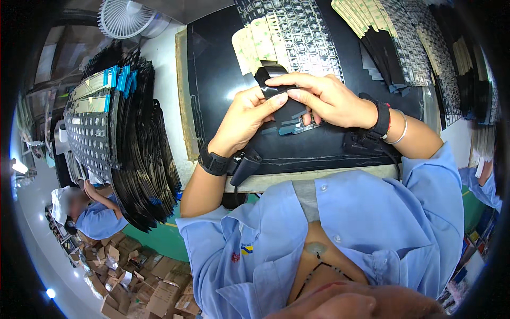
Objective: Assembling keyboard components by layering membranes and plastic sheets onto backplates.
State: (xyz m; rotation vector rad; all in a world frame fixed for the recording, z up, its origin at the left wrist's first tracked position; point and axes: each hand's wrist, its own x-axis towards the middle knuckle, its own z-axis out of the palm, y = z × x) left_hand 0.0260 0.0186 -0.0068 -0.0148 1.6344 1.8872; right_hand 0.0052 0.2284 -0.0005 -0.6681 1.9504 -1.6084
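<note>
Over the dark work mat, both my hands meet at a glossy black film strip. My left hand is closed, with its thumb and fingers pinching the strip's left side. From the right, my right hand pinches the same strip, its forefinger laid across the top and its thumb close to my left thumb. A flat black piece with a bluish clear tab extends below the fingers. Just beyond lies a sheet with rows of key-shaped cut-outs and cream backing. My fingers partly hide the strip.
A tall stack of black key-grid sheets with blue tabs stands at the left. More patterned sheets lie at the right. A white fan is at the far left. Cardboard boxes and another person are at lower left.
</note>
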